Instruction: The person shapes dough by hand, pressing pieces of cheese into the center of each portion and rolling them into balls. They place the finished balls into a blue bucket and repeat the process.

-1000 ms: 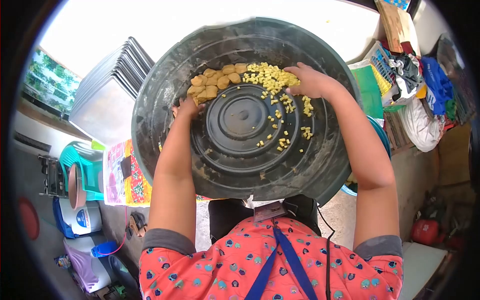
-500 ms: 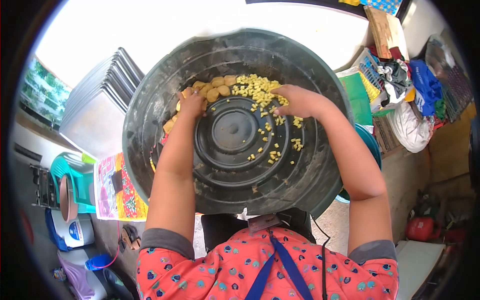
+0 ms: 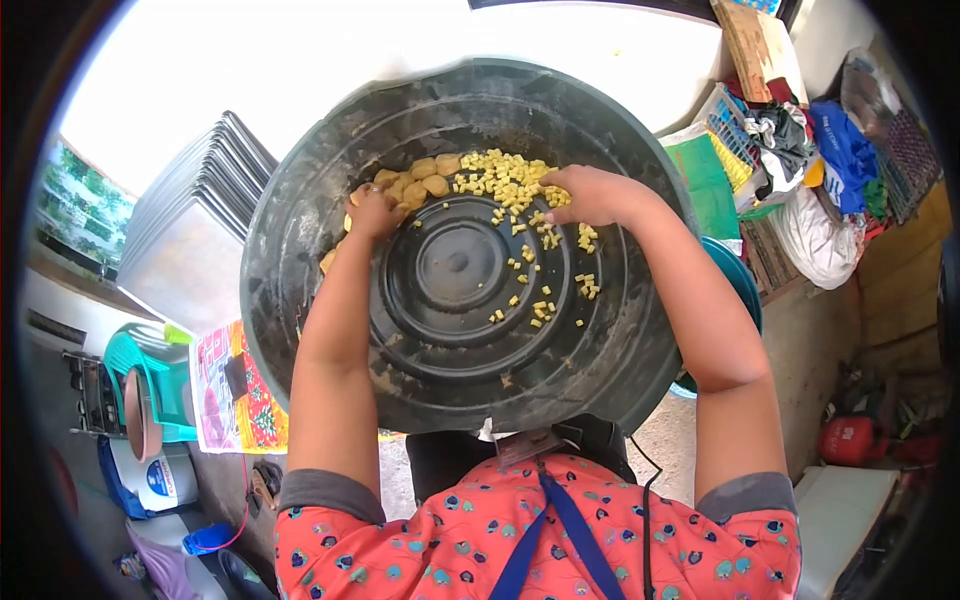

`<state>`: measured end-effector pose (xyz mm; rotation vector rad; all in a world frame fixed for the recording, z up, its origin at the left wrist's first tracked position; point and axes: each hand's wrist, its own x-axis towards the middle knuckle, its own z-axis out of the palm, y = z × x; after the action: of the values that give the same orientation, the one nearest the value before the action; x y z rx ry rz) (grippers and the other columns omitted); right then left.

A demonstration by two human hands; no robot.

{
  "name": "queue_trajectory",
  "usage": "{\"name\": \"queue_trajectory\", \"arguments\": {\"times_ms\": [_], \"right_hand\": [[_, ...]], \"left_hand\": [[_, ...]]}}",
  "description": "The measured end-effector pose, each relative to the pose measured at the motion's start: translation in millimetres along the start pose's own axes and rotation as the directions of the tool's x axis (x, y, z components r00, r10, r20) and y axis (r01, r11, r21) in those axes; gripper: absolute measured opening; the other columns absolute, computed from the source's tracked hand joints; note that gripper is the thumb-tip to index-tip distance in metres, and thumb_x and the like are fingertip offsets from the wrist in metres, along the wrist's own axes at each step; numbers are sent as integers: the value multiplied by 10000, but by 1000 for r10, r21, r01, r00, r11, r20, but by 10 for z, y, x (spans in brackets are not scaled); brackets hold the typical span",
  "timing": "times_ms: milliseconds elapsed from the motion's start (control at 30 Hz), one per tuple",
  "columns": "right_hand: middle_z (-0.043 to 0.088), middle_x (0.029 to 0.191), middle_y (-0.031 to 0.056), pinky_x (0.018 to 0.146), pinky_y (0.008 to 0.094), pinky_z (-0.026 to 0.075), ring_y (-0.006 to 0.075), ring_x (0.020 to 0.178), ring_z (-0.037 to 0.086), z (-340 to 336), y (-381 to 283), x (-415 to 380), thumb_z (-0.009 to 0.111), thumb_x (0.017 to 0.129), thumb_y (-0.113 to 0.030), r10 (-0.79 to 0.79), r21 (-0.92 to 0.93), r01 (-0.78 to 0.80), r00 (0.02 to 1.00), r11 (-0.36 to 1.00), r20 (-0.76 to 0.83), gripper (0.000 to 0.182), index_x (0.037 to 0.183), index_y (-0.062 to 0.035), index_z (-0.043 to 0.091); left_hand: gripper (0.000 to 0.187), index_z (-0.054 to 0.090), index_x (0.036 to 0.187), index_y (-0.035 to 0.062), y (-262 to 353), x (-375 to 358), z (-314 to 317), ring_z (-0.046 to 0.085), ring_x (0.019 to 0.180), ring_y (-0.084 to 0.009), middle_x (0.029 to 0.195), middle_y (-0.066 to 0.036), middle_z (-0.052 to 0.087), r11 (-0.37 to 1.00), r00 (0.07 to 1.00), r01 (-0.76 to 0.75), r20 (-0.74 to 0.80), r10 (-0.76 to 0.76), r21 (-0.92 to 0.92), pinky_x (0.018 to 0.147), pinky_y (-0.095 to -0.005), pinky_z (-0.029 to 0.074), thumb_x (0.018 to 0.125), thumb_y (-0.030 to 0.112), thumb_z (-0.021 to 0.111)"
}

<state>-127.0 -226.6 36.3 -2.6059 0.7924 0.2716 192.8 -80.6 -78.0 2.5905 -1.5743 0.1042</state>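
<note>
A big dark round plastic basin (image 3: 455,345) lies before me, with scuffed, ridged walls. Along its far left side, rounded tan dough balls (image 3: 435,186) are heaped together. My left hand (image 3: 373,212) is among them, fingers curled down on a dough ball that the hand mostly covers. Small yellow cubes (image 3: 505,180) are piled beside the dough at the far side, and more lie scattered toward the middle and right. My right hand (image 3: 592,196) is at the right edge of this pile, thumb and fingers apart around some cubes.
Stacked metal trays (image 3: 205,185) lean at the left, near a teal plastic chair (image 3: 165,385). On the right are a crate heaped with clothes (image 3: 785,150), a white sack (image 3: 812,245) and a teal tub (image 3: 735,285) partly under the basin.
My left hand has drawn in slightly, its fingers more curled over the dough balls. The right hand stays by the yellow cubes, with little movement. The whole view has shifted a little.
</note>
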Motion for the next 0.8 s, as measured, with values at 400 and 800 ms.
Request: {"name": "queue_trajectory", "arguments": {"times_ms": [400,800], "right_hand": [[566,1179,213,933,365,422,312,1097,549,-67,-447,72,656,803,-347,-199,283,250,960,926,-197,557,1233,-18,525],[653,787,100,635,264,512,138,685,620,218,-935,298,702,795,-257,-283,554,295,953,779,-110,404,1056,37,612]], "left_hand": [[454,519,1110,-48,727,-503,-793,620,889,-306,975,-180,606,-574,954,300,229,194,-762,835,-414,523,904,329,374],[280,572,1040,20,1018,-1002,-562,613,672,-158,866,-77,632,-149,993,36,52,-104,-988,551,-252,499,782,118,618]]}}
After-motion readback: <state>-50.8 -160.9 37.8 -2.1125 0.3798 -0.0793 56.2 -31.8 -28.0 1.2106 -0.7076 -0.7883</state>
